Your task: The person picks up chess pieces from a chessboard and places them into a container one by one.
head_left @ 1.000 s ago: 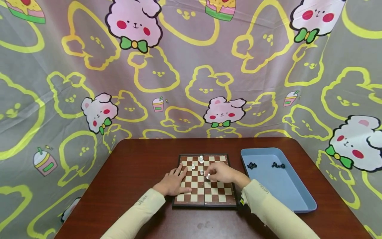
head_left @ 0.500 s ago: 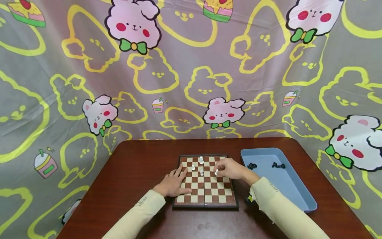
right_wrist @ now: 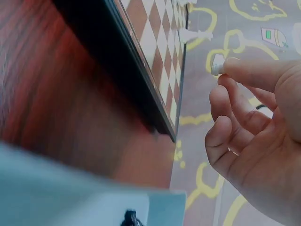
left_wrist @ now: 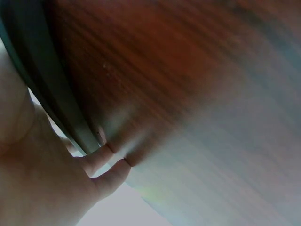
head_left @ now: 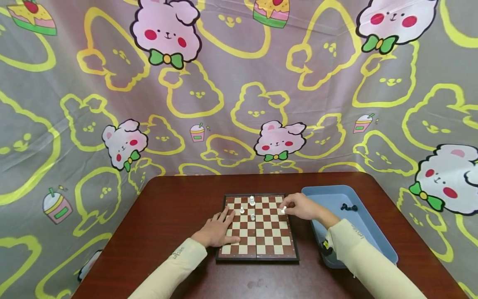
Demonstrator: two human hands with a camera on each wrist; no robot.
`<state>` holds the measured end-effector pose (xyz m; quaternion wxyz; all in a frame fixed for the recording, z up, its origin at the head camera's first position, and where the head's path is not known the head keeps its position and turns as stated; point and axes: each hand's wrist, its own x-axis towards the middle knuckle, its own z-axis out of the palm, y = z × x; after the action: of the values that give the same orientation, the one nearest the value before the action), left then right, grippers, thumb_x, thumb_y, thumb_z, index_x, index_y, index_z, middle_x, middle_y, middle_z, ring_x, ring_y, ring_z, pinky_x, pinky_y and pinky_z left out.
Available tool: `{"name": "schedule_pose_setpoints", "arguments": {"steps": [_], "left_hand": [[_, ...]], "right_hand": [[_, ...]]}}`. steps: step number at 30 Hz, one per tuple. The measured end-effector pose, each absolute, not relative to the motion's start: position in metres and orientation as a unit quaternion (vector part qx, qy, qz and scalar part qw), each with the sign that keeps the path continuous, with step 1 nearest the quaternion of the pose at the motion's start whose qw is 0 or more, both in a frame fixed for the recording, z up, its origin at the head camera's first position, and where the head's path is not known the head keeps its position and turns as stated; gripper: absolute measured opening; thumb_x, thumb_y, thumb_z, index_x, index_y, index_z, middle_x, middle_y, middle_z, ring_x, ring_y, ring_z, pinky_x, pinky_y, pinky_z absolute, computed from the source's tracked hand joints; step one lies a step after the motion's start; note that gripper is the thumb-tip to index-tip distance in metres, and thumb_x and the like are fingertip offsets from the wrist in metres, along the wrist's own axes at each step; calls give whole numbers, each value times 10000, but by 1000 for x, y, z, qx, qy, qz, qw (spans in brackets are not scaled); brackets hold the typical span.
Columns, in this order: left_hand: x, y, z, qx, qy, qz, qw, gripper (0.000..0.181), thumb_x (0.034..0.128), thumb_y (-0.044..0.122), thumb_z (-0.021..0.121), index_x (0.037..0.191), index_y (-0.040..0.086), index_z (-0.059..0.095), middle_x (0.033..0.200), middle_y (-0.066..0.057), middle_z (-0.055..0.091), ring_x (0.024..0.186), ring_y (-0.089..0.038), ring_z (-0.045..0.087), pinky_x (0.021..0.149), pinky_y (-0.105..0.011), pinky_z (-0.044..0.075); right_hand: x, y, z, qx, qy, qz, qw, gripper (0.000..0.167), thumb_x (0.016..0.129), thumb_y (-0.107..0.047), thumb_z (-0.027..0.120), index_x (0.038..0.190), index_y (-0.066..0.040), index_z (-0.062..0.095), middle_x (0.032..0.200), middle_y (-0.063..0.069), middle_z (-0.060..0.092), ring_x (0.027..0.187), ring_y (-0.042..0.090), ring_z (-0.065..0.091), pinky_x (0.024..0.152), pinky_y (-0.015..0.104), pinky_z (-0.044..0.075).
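A brown-and-cream chessboard [head_left: 242, 239] with a black frame lies on the table. My left hand [head_left: 214, 231] rests on its left edge, fingers spread; in the left wrist view some fingers reach down to the wood beside the frame. My right hand [head_left: 301, 207] is over the board's right edge. Between thumb and finger it pinches a small white chess piece [right_wrist: 217, 64], held up off the board in the right wrist view. A taller white chess piece [head_left: 252, 201] and two smaller ones, one left [head_left: 242, 210] and one nearer [head_left: 252, 216], stand on the board.
A blue tray [head_left: 377, 236] stands on the table to the right of the board, partly under my right forearm. Black chess pieces [head_left: 349, 207] lie inside it. A patterned cloth [head_left: 224, 104] hangs behind and at both sides of the table [head_left: 179, 199].
My right hand has moved right and slightly away from me, carrying the white chess piece from mid-board to the right edge. The left hand has stayed in place.
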<state>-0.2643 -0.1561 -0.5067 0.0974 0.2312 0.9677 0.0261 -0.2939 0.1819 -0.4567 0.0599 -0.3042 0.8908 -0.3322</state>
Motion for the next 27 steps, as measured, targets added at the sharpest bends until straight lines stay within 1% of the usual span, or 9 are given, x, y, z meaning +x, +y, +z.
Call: {"name": "schedule_pose_setpoints", "arguments": {"steps": [4,8,15,19,24,27], "left_hand": [[-265,-156,-508,232,967,28,98,962,827,757,411,1538,170,137,1574,-123,61,1352,-402,253,990,-574,312],[-265,-156,-509,232,968,28,96,968,824,763,404,1538,168,134,1574,-127,61,1352,-400,253,991,-570,313],[-263,-157,-510,236,966,31,100,964,833,747,416,1537,152,134,1573,-135,52,1352,-408,251,988,-573,316],[-263,-158,-512,237,966,32,97,965,830,752,411,1537,155,136,1574,-133,51,1354,-405,248,989,-572,315],[-265,-158,-514,236,967,27,94,975,824,764,400,1539,161,125,1576,-127,39,1355,-410,241,993,-570,310],[-267,-157,-513,235,967,26,91,970,824,761,403,1538,162,135,1574,-128,50,1352,-411,248,993,-565,314]], "right_hand": [[-296,190,-455,-281,904,-320,48,121,903,-100,645,998,-77,716,984,-13,642,855,153,573,697,350,460],[-297,199,-452,-264,913,-309,37,119,890,-104,657,988,-81,719,967,-17,641,813,140,551,675,347,453],[-296,222,-452,-246,913,-323,48,154,900,-96,644,1029,-36,703,931,-13,639,743,134,547,625,327,463],[-295,236,-453,-243,914,-323,45,184,901,-91,638,1059,-9,686,898,-16,636,707,127,549,600,322,461],[-294,252,-452,-236,917,-319,38,182,903,-91,633,1056,-7,682,887,-12,640,728,131,559,604,322,461],[-294,262,-451,-223,919,-324,36,169,907,-83,626,1050,-16,684,891,2,639,752,158,570,618,334,464]]}}
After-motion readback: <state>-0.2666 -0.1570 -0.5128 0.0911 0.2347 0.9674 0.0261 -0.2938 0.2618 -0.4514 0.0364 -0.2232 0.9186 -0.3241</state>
